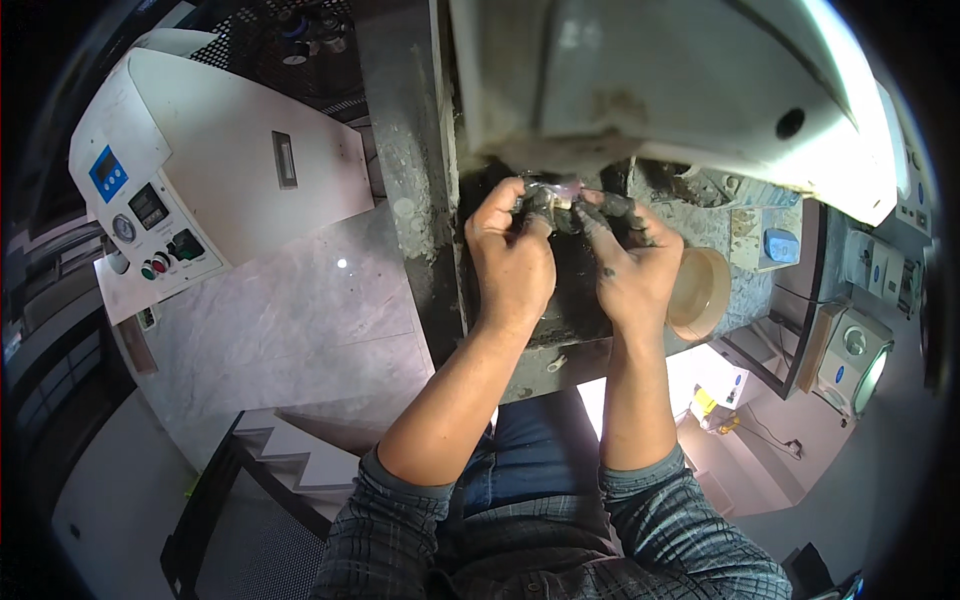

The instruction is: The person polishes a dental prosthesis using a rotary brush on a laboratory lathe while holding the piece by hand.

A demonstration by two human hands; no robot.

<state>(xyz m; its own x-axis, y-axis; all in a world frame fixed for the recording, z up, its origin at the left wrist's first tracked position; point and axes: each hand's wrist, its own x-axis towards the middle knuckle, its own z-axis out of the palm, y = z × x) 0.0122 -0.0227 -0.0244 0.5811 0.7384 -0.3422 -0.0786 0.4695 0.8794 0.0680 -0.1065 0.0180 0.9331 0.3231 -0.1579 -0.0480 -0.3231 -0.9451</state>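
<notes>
Both my hands are raised together under the lower edge of a white machine hood [660,90]. Between my fingertips is a small glossy pink and ivory piece [566,189] that looks like a denture. My left hand [508,250] pinches its left side, thumb and fingers closed. My right hand [635,262] grips the right side with bent fingers. Dark grey grime coats the fingertips of both hands. The fingers cover much of the piece, so its full shape is hidden. Below the hands lies a dark, wet-looking work surface [575,300].
Beside my right hand stands a round beige bowl [700,293]. A blue block [781,246] lies farther right. On the left, a white machine with a control panel [240,150] stands on a marble-like counter [300,320]. A grimy grey ledge [412,200] runs between counter and hood.
</notes>
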